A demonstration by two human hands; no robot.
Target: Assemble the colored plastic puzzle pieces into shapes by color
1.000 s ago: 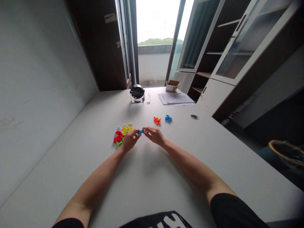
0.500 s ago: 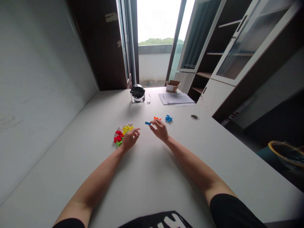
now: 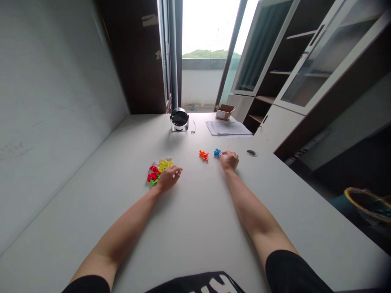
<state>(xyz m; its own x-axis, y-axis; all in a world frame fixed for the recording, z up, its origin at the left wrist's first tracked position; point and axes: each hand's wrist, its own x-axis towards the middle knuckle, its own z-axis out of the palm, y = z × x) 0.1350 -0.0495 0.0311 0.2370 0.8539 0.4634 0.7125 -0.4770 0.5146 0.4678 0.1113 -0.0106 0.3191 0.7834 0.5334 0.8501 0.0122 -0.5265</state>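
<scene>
My left hand point(image 3: 168, 178) hovers at the right edge of a pile of small plastic pieces, fingers apart and nothing visible in them. In that pile are red pieces point(image 3: 153, 175), yellow pieces point(image 3: 165, 164), green pieces point(image 3: 153, 182) and whitish pieces point(image 3: 168, 158). My right hand point(image 3: 229, 160) is at the right side of a small heap of blue pieces point(image 3: 217, 153), its fingers curled at the heap; whether they grip a piece is too small to tell. Just left of the blue heap lie several orange pieces point(image 3: 203, 155).
Toward the far edge of the white table point(image 3: 189, 228) stand a round black device point(image 3: 179, 119) on a metal stand and an open cardboard box point(image 3: 225, 112). Papers point(image 3: 229, 127) lie before the box. A round cable hole point(image 3: 251, 153) is right of my right hand.
My right hand has moved right, from beside the orange pieces to the blue heap, and the blue piece it held is no longer seen apart. My left hand has barely moved.
</scene>
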